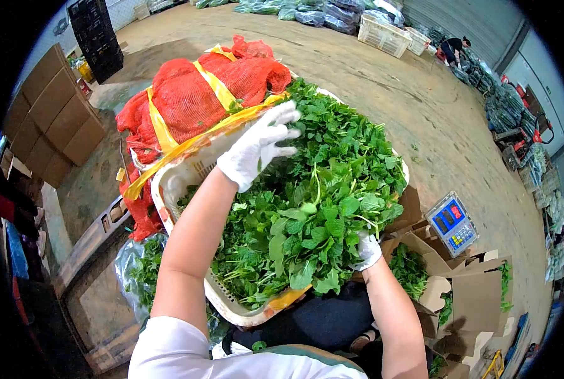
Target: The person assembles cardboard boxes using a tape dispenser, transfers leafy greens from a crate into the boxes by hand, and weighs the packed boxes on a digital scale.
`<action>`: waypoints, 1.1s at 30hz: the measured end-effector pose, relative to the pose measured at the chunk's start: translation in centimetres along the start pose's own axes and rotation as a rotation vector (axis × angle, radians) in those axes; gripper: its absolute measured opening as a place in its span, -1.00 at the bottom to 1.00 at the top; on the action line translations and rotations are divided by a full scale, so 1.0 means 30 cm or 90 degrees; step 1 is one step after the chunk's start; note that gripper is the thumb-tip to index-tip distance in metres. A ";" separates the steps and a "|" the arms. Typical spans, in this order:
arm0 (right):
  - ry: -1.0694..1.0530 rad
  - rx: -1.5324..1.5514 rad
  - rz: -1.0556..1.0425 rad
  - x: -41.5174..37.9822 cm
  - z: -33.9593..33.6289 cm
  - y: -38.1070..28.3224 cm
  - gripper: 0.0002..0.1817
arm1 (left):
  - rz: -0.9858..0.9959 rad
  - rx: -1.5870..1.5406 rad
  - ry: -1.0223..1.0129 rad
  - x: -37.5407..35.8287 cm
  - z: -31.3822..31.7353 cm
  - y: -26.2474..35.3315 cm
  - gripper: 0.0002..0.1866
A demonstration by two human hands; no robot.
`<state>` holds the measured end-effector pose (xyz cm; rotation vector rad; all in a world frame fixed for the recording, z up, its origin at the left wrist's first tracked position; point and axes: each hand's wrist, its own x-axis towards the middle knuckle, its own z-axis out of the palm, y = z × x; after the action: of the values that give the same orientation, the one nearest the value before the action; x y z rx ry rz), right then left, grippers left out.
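A white plastic crate [160, 183] in front of me is heaped with green leafy sprigs that look like mint [351, 136]. My left hand [260, 146], in a white glove, is over the heap with its fingers spread and nothing held in them. At the crate's near right corner, my gloved right hand [368, 251] grips a bunch of mint [323, 234]. Leaves cover most of that hand's fingers. The bunch fans out over the near part of the crate.
Red mesh sacks [212, 91] with yellow straps lie beyond the crate. At right are a digital scale [452, 224] and open cardboard boxes [477, 297] with greens. A clear bag [130, 271] sits at left. A person [453, 50] bends over far off.
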<state>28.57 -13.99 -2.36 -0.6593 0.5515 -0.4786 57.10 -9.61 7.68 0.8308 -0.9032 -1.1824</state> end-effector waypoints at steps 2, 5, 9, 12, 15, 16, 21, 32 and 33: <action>-0.010 -0.017 0.027 0.000 -0.011 -0.002 -0.56 | -0.119 0.163 -0.034 -0.007 -0.088 -0.105 -0.26; -0.005 0.026 0.000 0.007 0.024 -0.005 -0.50 | -0.121 0.258 -0.157 -0.090 -0.050 -0.226 -0.40; -0.049 -0.003 -0.009 0.030 0.028 -0.001 -0.46 | -0.501 0.695 -0.375 -0.016 0.120 -0.185 -0.52; -0.003 -0.072 -0.191 0.024 0.015 -0.037 -0.35 | -0.170 0.199 -0.369 -0.031 0.268 -0.236 -0.34; 0.089 -0.112 -0.273 -0.045 -0.056 -0.110 -0.35 | -0.047 0.343 -0.358 0.007 0.395 -0.279 -0.22; 0.124 -0.143 -0.283 -0.091 -0.096 -0.147 -0.36 | 0.046 0.448 -0.393 0.030 0.453 -0.288 -0.23; 0.301 -0.412 -0.210 -0.392 -0.325 -0.354 -0.37 | 0.492 0.717 -0.469 0.129 0.780 -0.330 -0.49; 0.469 -1.013 0.381 -0.705 -0.804 -0.248 -0.40 | 0.410 0.960 -0.571 0.097 1.125 -0.811 -0.50; 0.448 -1.043 0.409 -0.734 -0.808 -0.259 -0.40 | 0.386 1.011 -0.572 0.077 1.130 -0.847 -0.49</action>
<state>-4.70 -17.35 -5.99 -1.7771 1.7970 0.5349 16.58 -18.85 -0.88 1.0352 -2.7304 0.0031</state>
